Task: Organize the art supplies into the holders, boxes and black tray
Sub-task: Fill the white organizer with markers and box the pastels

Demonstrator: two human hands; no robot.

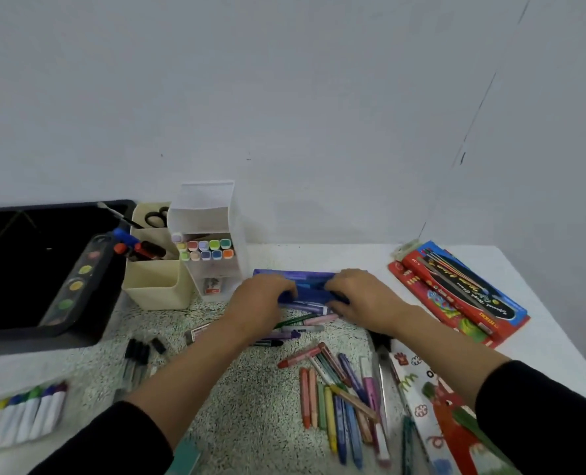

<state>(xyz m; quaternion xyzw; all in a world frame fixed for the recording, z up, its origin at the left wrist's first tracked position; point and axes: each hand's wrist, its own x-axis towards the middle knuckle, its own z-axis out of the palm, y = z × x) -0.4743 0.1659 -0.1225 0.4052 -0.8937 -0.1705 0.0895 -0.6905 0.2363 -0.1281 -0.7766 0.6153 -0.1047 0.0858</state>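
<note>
A blue crayon box (307, 286) lies flat in the middle of the table. My left hand (260, 299) grips its left end and my right hand (360, 298) grips its right end. Just in front of the box lie a few loose crayons (305, 322) in purple, pink, green and black. Several more crayons (339, 395) are scattered nearer to me. A black tray (17, 323) at the left holds a watercolour palette (76, 282). Beside it stand a cream holder (154, 282) with scissors and markers and a clear holder (213, 248) with pastel markers.
Red and blue pencil boxes (456, 293) lie at the back right. A decorated white box (432, 413) sits at the near right. White paint tubes (21, 416) lie at the near left, black pens (141, 354) beside them. The wall stands right behind the table.
</note>
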